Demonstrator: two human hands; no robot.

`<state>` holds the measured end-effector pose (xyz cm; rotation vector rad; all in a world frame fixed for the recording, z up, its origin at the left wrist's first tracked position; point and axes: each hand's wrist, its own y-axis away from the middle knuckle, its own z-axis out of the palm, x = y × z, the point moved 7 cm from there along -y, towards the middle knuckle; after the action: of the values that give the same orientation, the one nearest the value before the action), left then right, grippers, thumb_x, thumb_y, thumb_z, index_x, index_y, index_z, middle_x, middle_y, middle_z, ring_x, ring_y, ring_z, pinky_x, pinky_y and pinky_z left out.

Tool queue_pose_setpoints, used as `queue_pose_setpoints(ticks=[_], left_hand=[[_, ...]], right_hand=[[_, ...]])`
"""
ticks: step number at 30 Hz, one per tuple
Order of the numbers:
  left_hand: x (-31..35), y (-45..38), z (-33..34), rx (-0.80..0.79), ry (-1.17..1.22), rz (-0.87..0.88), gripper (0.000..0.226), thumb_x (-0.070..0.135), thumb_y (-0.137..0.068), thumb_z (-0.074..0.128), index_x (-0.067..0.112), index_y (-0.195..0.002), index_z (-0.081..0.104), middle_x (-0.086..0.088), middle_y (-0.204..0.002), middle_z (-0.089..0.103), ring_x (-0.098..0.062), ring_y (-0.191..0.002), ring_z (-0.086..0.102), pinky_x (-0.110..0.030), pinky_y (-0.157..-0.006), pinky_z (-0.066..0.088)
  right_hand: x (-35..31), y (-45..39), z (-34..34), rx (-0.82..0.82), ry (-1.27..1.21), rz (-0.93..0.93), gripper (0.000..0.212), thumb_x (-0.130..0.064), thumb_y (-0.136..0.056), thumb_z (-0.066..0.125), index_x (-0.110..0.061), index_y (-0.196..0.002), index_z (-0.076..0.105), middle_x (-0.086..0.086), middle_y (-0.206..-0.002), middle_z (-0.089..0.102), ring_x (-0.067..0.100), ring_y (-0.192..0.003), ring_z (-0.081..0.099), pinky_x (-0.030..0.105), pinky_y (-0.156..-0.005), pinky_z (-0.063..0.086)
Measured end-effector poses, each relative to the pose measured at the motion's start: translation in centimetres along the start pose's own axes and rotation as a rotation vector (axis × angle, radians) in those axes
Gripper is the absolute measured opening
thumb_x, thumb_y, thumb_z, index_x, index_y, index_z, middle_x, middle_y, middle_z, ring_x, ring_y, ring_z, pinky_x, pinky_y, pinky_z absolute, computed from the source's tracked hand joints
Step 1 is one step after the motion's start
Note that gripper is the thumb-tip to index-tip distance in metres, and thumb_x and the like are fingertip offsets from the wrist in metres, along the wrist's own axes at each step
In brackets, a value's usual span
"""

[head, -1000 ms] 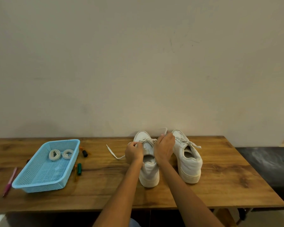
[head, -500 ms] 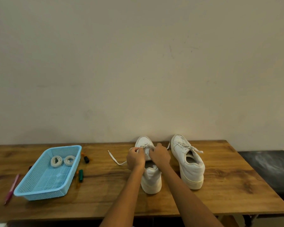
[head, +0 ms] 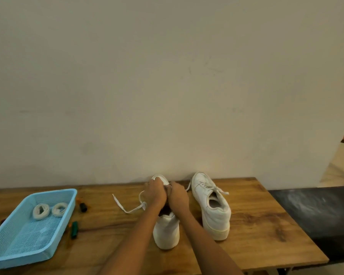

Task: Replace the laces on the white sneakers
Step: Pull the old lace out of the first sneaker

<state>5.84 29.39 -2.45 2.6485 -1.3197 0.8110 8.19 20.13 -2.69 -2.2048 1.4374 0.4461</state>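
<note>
Head view shows the job at an early stage. Two white sneakers stand on the counter (head: 256, 231), heels toward the person, toes toward the wall. Near sneaker (head: 166, 231) is being unlaced: its old lace (head: 127, 207) has one loose end trailing over the wood to the left of the shoe, and another end shows just right of the hands. Second sneaker (head: 212, 205), just right of the first, is laced and tied, untouched by either hand. Two coiled new laces (head: 49, 209) sit in the blue basket (head: 38, 253), well to the left of the near sneaker (neither has been taken out). So, by my reckoning, nothing is finished: the first lace is only partly out, the second shoe is not begun, and all the relacing is left.

Both hands work over the front of the near sneaker, close together, almost touching. Left hand (head: 155, 194) has its fingers curled down onto the shoe's front, apparently pinching the lace there. Right hand (head: 178, 196) is likewise curled with fingertips tucked under, seemingly gripping lace, though the exact hold is hidden behind the knuckles.

A few markers (head: 74, 229) lie between basket and near sneaker.
</note>
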Motion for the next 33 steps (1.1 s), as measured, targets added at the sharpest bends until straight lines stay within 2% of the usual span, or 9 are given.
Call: queue_pose_setpoints(ticks=[2, 6, 9, 15, 23, 25, 29, 33], left_hand=[[-0.1, 0.4, 0.6, 0.059, -0.020, 0.073, 0.020, 0.025, -0.096, 0.044, 0.019, -0.105, 0.060, -0.001, -0.115, 0.060, -0.017, -0.108, 0.052, -0.028, -0.084, 0.048], [-0.3, 0.2, 0.8, 0.117, -0.059, 0.124, 0.020, 0.025, -0.097, 0.044, 0.020, -0.108, 0.060, 0.001, -0.114, 0.061, -0.016, -0.107, 0.052, -0.024, -0.081, 0.047], [-0.5, 0.2, 0.6, 0.123, -0.108, 0.098, 0.020, 0.025, -0.096, 0.045, 0.019, -0.106, 0.061, 0.001, -0.112, 0.062, -0.017, -0.106, 0.053, -0.025, -0.077, 0.043], [-1.2, -0.8, 1.1, 0.114, -0.199, 0.009, 0.017, 0.026, -0.096, 0.049, 0.022, -0.105, 0.064, 0.002, -0.106, 0.065, -0.016, -0.101, 0.056, -0.024, -0.072, 0.046], [-0.9, -0.9, 1.3, 0.099, -0.148, 0.006, 0.022, 0.022, -0.098, 0.044, 0.020, -0.116, 0.057, -0.002, -0.116, 0.062, -0.020, -0.109, 0.053, -0.026, -0.076, 0.045], [-1.1, -1.0, 1.4, 0.063, -0.110, -0.016, 0.020, 0.021, -0.096, 0.047, 0.020, -0.113, 0.059, -0.003, -0.114, 0.063, -0.021, -0.107, 0.055, -0.027, -0.076, 0.046], [-2.9, -1.5, 2.0, 0.017, 0.134, -0.137, 0.012, 0.023, -0.082, 0.060, 0.018, -0.092, 0.065, -0.004, -0.100, 0.066, -0.026, -0.094, 0.059, -0.037, -0.077, 0.052], [-2.4, -1.0, 1.4, 0.030, 0.150, -0.109, 0.020, 0.031, -0.086, 0.061, 0.017, -0.101, 0.061, -0.004, -0.106, 0.063, -0.026, -0.101, 0.057, -0.034, -0.077, 0.047]], right_hand=[[0.7, -0.1, 0.1, 0.033, -0.057, 0.068, 0.030, -0.024, -0.101, 0.036, -0.008, -0.108, 0.060, 0.008, -0.109, 0.066, 0.021, -0.099, 0.061, 0.032, -0.085, 0.049], [0.9, 0.1, -0.1, 0.054, -0.060, 0.103, 0.031, -0.031, -0.100, 0.040, -0.009, -0.107, 0.060, 0.006, -0.107, 0.067, 0.021, -0.098, 0.061, 0.028, -0.083, 0.045], [1.2, 0.1, -0.3, 0.054, -0.074, 0.118, 0.033, -0.028, -0.101, 0.036, -0.006, -0.108, 0.059, 0.008, -0.109, 0.066, 0.022, -0.101, 0.061, 0.029, -0.084, 0.044], [1.2, 0.0, -0.4, 0.011, -0.038, 0.091, 0.032, -0.024, -0.101, 0.034, -0.007, -0.114, 0.058, 0.009, -0.114, 0.065, 0.022, -0.104, 0.060, 0.029, -0.087, 0.045], [1.2, 0.0, -0.6, 0.035, -0.029, 0.071, 0.036, -0.027, -0.102, 0.031, -0.007, -0.114, 0.059, 0.008, -0.114, 0.064, 0.021, -0.104, 0.060, 0.027, -0.086, 0.044], [1.3, 0.1, -0.6, 0.055, -0.049, 0.081, 0.036, -0.027, -0.102, 0.032, -0.008, -0.112, 0.060, 0.007, -0.112, 0.065, 0.020, -0.102, 0.060, 0.026, -0.083, 0.044], [1.4, 0.2, -0.5, 0.085, -0.081, 0.095, 0.033, -0.026, -0.102, 0.033, -0.009, -0.107, 0.061, 0.006, -0.106, 0.066, 0.019, -0.097, 0.060, 0.026, -0.080, 0.043], [1.6, 0.2, -0.4, 0.077, -0.088, 0.105, 0.033, -0.027, -0.102, 0.034, -0.009, -0.105, 0.061, 0.006, -0.105, 0.066, 0.019, -0.095, 0.060, 0.025, -0.078, 0.043]])
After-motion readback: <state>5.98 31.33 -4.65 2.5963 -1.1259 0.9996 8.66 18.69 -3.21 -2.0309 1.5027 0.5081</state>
